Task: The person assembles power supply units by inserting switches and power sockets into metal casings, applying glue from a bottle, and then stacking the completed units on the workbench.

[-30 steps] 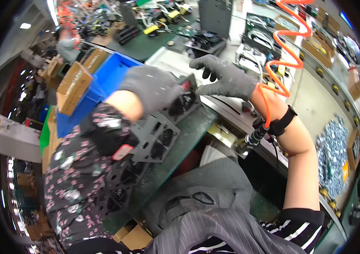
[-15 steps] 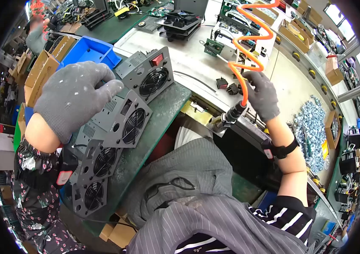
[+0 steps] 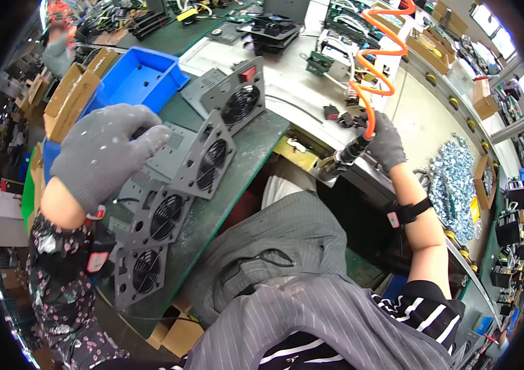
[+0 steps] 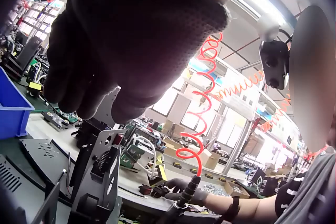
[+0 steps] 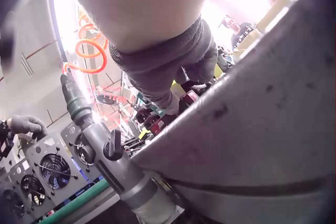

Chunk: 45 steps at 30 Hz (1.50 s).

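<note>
My left hand [image 3: 106,154], in a grey glove, hovers over a row of grey metal fan panels [image 3: 209,163]. Its fingers are loosely bent; in the left wrist view nothing shows in the glove [image 4: 126,45]. My gloved right hand [image 3: 388,145] is down at the edge of the white bench, beside small black-and-red rocker switches [image 3: 331,113]. The orange coiled hose partly covers its fingers. From the right wrist, the fingertips are right at a red switch [image 5: 190,97]; I cannot tell whether they pinch it. Close by stands an air tool [image 3: 345,157] on the hose.
A blue bin [image 3: 142,77] and cardboard boxes [image 3: 68,102] stand behind the left hand. The orange hose [image 3: 385,55] hangs over the bench. Circuit boards with cables [image 3: 329,58] lie at the back. A heap of shiny metal parts [image 3: 453,185] sits at the right.
Both hands first worked near the switch-fitted panel. The left drew back to the left over the panels; the right moved away, then down to the loose switches. The view shifted too.
</note>
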{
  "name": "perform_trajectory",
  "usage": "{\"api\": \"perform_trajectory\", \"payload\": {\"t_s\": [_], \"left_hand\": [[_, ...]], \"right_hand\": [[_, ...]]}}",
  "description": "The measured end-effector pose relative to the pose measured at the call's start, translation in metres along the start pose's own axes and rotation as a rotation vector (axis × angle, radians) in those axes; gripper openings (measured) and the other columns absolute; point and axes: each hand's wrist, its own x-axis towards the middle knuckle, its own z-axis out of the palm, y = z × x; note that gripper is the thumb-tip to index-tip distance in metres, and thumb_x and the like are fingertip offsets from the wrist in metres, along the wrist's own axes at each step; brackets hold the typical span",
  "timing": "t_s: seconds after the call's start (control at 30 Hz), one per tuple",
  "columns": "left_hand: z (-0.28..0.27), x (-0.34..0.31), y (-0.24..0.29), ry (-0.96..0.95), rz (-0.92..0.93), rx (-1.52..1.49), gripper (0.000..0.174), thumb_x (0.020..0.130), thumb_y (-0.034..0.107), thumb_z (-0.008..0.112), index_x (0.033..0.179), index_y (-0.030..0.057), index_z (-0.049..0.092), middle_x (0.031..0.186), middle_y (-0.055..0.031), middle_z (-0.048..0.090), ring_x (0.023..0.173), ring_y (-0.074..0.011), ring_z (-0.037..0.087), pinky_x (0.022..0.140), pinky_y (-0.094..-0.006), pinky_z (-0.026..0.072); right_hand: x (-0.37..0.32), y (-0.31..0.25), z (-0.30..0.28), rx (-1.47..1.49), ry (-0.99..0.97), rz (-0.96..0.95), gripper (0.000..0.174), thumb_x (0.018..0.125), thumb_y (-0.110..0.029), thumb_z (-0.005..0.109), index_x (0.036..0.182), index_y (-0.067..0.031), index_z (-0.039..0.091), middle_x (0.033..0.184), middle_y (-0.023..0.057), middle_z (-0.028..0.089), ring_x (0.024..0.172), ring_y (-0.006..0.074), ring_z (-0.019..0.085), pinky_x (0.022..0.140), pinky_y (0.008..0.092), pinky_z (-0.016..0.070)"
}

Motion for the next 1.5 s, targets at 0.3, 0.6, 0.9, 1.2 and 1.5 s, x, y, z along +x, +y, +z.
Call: {"api": "perform_trajectory", "payload": {"t_s": [0.3, 0.6, 0.9, 1.2, 1.5], "left_hand": [[0.011, -0.008, -0.009, -0.122, -0.058, -0.021, 0.035, 0.09, 0.037, 0.056, 0.093, 0.0049, 0.069, 0.088, -0.0165, 0.066, 0.087, -0.0337, 0.062, 0.077, -0.0418, 0.0479], [0.018, 0.0, 0.018, -0.252, 0.026, 0.033, 0.046, 0.089, 0.05, 0.054, 0.094, 0.007, 0.07, 0.088, -0.0161, 0.067, 0.087, -0.0346, 0.064, 0.076, -0.0441, 0.0499], [0.03, -0.001, 0.033, -0.22, 0.051, 0.268, 0.046, 0.086, 0.052, 0.056, 0.092, 0.0078, 0.069, 0.086, -0.0139, 0.067, 0.087, -0.0323, 0.065, 0.074, -0.0438, 0.0508], [0.04, 0.021, 0.04, -0.16, 0.025, 0.34, 0.058, 0.089, 0.058, 0.048, 0.079, 0.0064, 0.072, 0.075, -0.0133, 0.068, 0.076, -0.0308, 0.067, 0.066, -0.0425, 0.0508], [0.043, 0.024, 0.037, -0.155, 0.051, 0.428, 0.049, 0.095, 0.046, 0.044, 0.079, 0.0078, 0.072, 0.076, -0.0128, 0.069, 0.075, -0.0307, 0.068, 0.063, -0.0407, 0.0526]], "right_hand": [[-0.007, -0.002, -0.045, 0.712, 0.417, 0.284, 0.021, 0.087, -0.021, 0.07, 0.093, -0.0036, 0.06, 0.085, 0.003, 0.063, 0.075, 0.0105, 0.06, 0.066, 0.0254, 0.0499], [-0.031, -0.206, -0.072, 0.834, -0.154, -0.471, 0.019, 0.079, -0.009, 0.072, 0.092, -0.0046, 0.06, 0.087, 0.0057, 0.06, 0.079, 0.0141, 0.061, 0.069, 0.0286, 0.0498], [0.003, -0.249, -0.022, 0.673, -0.136, -0.512, 0.026, 0.072, -0.018, 0.074, 0.089, -0.0052, 0.059, 0.084, 0.0103, 0.06, 0.077, 0.0269, 0.061, 0.07, 0.0344, 0.0496], [0.046, -0.259, -0.05, -0.07, -0.185, -0.954, 0.017, 0.085, -0.024, 0.059, 0.095, -0.011, 0.055, 0.08, 0.0106, 0.063, 0.074, 0.0338, 0.065, 0.06, 0.0442, 0.051], [0.071, -0.294, -0.068, -0.417, -0.371, -1.056, 0.017, 0.076, -0.029, 0.063, 0.078, -0.0143, 0.07, 0.072, 0.0094, 0.067, 0.07, 0.0303, 0.067, 0.06, 0.0432, 0.0519]]}}
